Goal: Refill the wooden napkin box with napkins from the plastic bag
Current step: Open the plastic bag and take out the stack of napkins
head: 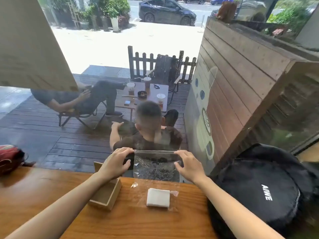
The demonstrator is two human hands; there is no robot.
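The fingers (126, 163) of the left hand (116, 163) curl narrowly around the top left corner of the clear plastic bag (155, 167), pinching its upper edge, and the right hand (189, 165) does the same at the top right corner, so the bag hangs stretched flat and upright between them above the far edge of the wooden table (51, 195). At the far left of the table rests a red patterned bag (9, 156). Next comes the wooden napkin box (106, 194), open at the top, sitting under the left wrist with its inside showing bare wood. Just right of the box, apart from it, a white stack of napkins (158, 197) lies flat on the tabletop, below the hanging bag; whether it lies inside the bag's lower part I cannot tell. Furthest right, a black round bag (262, 188) with white lettering sits at the table's right end.
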